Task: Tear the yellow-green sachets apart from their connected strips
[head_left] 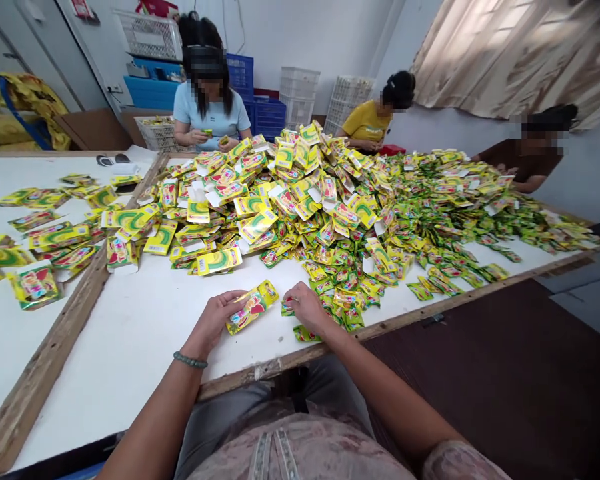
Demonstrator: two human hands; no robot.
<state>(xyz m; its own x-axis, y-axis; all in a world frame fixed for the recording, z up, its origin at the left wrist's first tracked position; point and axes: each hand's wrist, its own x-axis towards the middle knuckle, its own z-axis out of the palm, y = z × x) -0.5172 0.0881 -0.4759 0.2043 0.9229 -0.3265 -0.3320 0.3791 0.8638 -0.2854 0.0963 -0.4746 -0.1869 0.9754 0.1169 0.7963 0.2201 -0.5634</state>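
My left hand (219,319) grips a yellow and green printed box (254,307), held tilted just above the white table top. To its right, my right hand (306,308) is closed with its fingertips on a small green sachet (287,308), partly hidden behind the fingers. Another sachet (306,333) lies under my right wrist, close to the wooden edge. Beyond my right hand spreads a heap of small sachets (347,297). Ahead of both hands rises a large pile of yellow boxes (260,223), some with white flaps standing open.
A wooden rail (65,347) divides the table on the left, with more boxes (35,283) past it. Three people sit along the far side: one in light blue (213,110), one in yellow (365,123), one in brown (525,160). Plastic crates (300,93) stand behind them.
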